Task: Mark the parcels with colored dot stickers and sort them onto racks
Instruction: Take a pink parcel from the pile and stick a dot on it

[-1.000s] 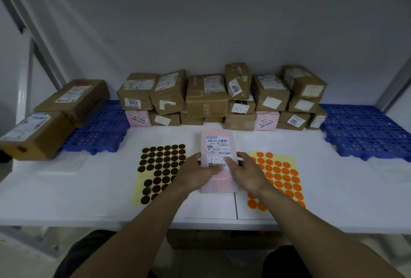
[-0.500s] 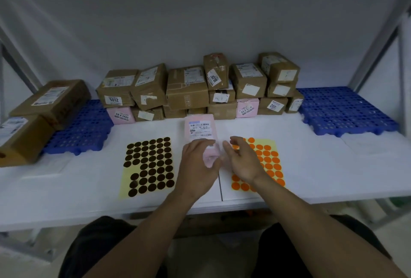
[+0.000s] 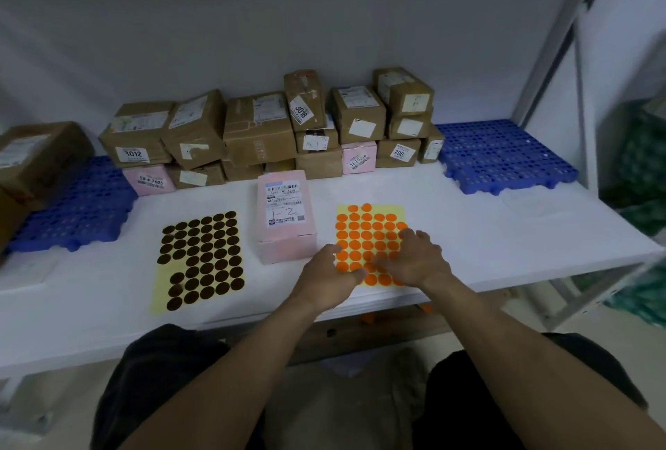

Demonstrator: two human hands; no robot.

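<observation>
A pink parcel (image 3: 284, 219) with a white shipping label lies on the white table (image 3: 504, 233), free of both hands. To its right lies a yellow sheet of orange dot stickers (image 3: 367, 230). My left hand (image 3: 329, 278) rests at the sheet's lower left corner, fingers loosely spread over the dots. My right hand (image 3: 414, 258) lies on the sheet's lower right part, fingers down on the dots. Whether a sticker is pinched cannot be told. A sheet of dark brown dot stickers (image 3: 201, 255) lies left of the parcel.
A pile of brown and pink parcels (image 3: 259, 132) lines the back wall. Blue plastic racks stand at the left (image 3: 79, 204) and at the right (image 3: 504, 154); the left one carries large brown boxes (image 3: 32, 157). A metal frame post (image 3: 551, 53) rises at right.
Both hands let go of the pink parcel, which now lies flat, and moved right onto the orange sticker sheet. The view also turned to the right.
</observation>
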